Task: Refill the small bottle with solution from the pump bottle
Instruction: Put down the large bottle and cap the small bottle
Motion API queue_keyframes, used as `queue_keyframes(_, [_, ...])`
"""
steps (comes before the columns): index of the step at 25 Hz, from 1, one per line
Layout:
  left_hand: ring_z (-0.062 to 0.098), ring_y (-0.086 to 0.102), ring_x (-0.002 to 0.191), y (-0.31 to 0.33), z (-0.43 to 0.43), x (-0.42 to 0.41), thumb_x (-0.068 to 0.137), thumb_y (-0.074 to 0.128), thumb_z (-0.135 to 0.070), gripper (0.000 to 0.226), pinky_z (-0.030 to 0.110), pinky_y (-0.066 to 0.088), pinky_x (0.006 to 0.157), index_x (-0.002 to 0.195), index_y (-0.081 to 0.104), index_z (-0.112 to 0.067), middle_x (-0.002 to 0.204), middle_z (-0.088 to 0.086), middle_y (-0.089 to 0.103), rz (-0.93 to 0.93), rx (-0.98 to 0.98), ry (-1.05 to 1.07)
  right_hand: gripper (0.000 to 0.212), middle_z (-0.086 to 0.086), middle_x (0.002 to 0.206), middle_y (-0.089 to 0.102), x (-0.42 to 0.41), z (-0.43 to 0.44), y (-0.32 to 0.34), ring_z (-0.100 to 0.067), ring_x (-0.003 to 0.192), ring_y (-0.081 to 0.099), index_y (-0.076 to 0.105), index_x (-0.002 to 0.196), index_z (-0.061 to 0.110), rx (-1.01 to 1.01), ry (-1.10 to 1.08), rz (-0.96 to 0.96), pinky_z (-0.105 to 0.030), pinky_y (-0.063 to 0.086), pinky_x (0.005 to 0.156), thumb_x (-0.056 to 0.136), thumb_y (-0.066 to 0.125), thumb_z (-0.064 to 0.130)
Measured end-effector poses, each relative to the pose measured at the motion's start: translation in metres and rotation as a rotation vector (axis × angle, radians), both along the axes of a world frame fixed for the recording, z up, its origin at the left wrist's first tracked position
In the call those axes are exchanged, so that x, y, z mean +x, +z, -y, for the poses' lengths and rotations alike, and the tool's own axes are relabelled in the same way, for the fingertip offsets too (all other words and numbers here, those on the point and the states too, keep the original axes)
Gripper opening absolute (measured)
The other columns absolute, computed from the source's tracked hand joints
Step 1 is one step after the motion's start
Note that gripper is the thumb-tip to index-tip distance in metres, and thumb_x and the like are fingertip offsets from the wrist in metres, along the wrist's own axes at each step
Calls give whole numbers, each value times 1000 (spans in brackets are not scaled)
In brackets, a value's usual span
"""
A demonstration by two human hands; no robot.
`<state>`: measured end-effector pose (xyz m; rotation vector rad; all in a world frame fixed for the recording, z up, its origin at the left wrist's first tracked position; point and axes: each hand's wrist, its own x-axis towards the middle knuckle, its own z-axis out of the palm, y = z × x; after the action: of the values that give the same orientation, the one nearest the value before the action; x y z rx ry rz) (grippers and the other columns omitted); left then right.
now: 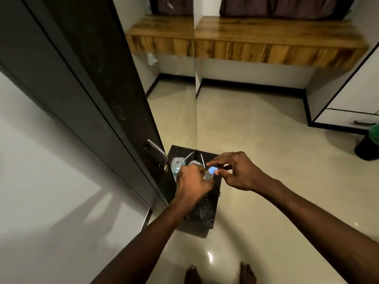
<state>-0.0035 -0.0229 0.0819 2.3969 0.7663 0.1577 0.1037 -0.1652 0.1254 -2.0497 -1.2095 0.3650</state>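
Note:
My left hand (192, 182) is closed around the lower part of a small clear bottle (209, 174), held tilted over a dark shelf (213, 203). My right hand (238, 171) pinches the bottle's light blue cap (212, 170) between thumb and fingertips. Just behind my left hand a clear bottle with bluish liquid (176, 166) stands on the shelf, and its pump head is not clear to see. The small bottle's base is hidden in my left fist.
A dark door with a metal lever handle (159, 153) stands open on the left, close to the shelf. A mirror panel (178, 111) rises behind the shelf. A wooden ledge (266, 37) runs along the far wall. A dark bin (367, 146) sits at right on the glossy floor.

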Motion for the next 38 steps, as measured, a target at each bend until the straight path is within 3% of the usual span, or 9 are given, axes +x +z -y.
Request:
queue_keyframes(8, [3,48,40,69,3,1,69,82,-46,29,7,27,36,61,69,-21,47,-10,54,97,44,-116,39,7,106,75,1,11,57,-10,93,68,77,114,30,-65,106,147,-25,59,79,85,67,6])
queue_keyframes(11, [7,51,44,76,5,0,67,81,-38,19,7,30,35,65,73,-21,53,-6,63,110,32,-142,21,3,84,77,4,8,65,-10,71,67,80,100,22,-151,46,226,-34,59,67,89,71,39])
queue_keyframes(14, [8,52,44,80,5,1,67,81,-34,19,5,32,37,64,70,-19,54,-4,63,116,37,-140,57,3,71,74,5,3,75,-8,56,62,81,89,21,-213,-23,388,-32,55,56,90,53,70])
queue_keyframes(18, [4,61,51,81,4,2,66,84,-38,23,9,37,42,73,77,-17,62,-7,68,118,-7,-117,33,3,121,74,11,2,92,-10,102,69,72,123,22,-229,173,289,-31,62,82,91,65,21])
queue_keyframes(20, [4,54,45,82,5,2,67,83,-39,23,8,32,40,66,73,-18,57,-7,65,115,-11,-121,34,3,107,77,11,-1,90,-12,93,71,76,117,22,-292,230,334,-34,62,78,86,66,13])
queue_keyframes(24, [0,46,42,82,4,-1,70,81,-27,16,6,30,35,63,68,-21,51,-10,56,103,13,-126,66,2,70,73,3,-8,85,-9,56,63,80,87,17,-319,50,465,-30,53,55,87,49,76])
queue_keyframes(29, [3,62,53,79,3,-2,68,85,-38,23,4,34,41,77,77,-17,63,-7,69,127,-15,-117,33,2,105,77,4,-8,88,-11,87,70,73,120,18,-322,235,343,-29,61,76,89,67,21])
queue_keyframes(34, [-5,54,49,72,3,-3,71,85,-31,19,2,30,41,78,76,-17,62,-11,63,132,35,-105,57,-1,61,67,2,-16,73,-15,50,60,76,79,17,-342,15,488,-37,56,54,96,44,61])
queue_keyframes(38, [4,58,47,62,-4,-7,69,87,-34,20,16,43,39,71,75,-18,60,-5,68,163,-39,-93,33,0,100,78,0,-17,68,-14,78,72,73,118,21,-371,197,333,-35,62,69,90,58,28])
